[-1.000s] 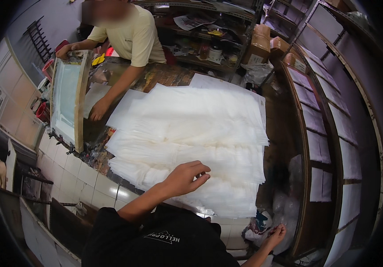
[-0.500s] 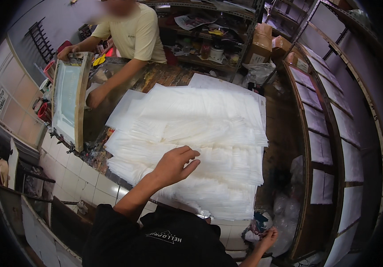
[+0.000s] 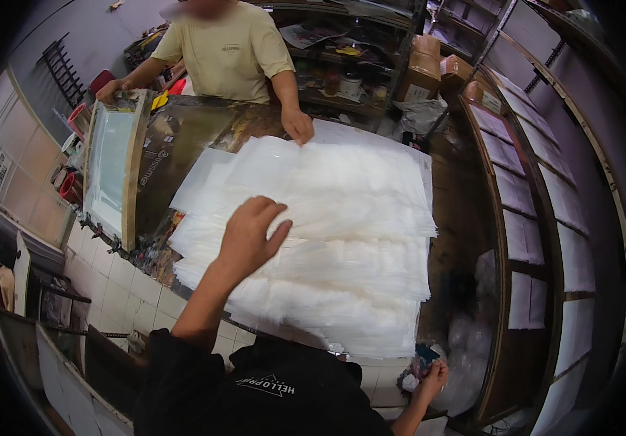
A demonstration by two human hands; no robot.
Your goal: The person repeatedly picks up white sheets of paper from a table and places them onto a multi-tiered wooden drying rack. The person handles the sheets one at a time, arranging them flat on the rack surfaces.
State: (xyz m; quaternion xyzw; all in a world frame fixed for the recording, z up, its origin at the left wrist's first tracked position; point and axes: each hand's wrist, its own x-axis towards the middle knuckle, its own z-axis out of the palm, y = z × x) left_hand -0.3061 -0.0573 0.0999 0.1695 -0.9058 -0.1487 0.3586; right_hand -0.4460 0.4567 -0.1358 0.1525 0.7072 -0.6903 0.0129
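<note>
My left hand [image 3: 253, 236] hovers over the left middle of a broad spread of thin white translucent sheets [image 3: 356, 254], which overlap in several rows on the table. Its thumb stands apart from the curved fingers, and nothing shows between them. Low at the right, beside the table, my right hand [image 3: 435, 378] is closed, fingertips together. Whatever it may hold is too small to make out. Close to it lies a crumpled dark blue and white bundle [image 3: 420, 363]. Across the table another person's hand [image 3: 298, 126] touches the far edge of the sheets.
That person's other hand [image 3: 109, 90] grips a wood-framed printing screen [image 3: 133, 174], tilted up at the left. A dark printed board [image 3: 175, 145] lies beside it. Racks with white sheets [image 3: 524, 240] line the right side. Clear plastic bags [image 3: 466, 349] hang below; cardboard boxes [image 3: 422, 69] stand behind.
My left hand has moved away from me and slightly left over the sheets. The other person's hand has gone from beside the screen to the sheets' far edge. My right hand has barely shifted.
</note>
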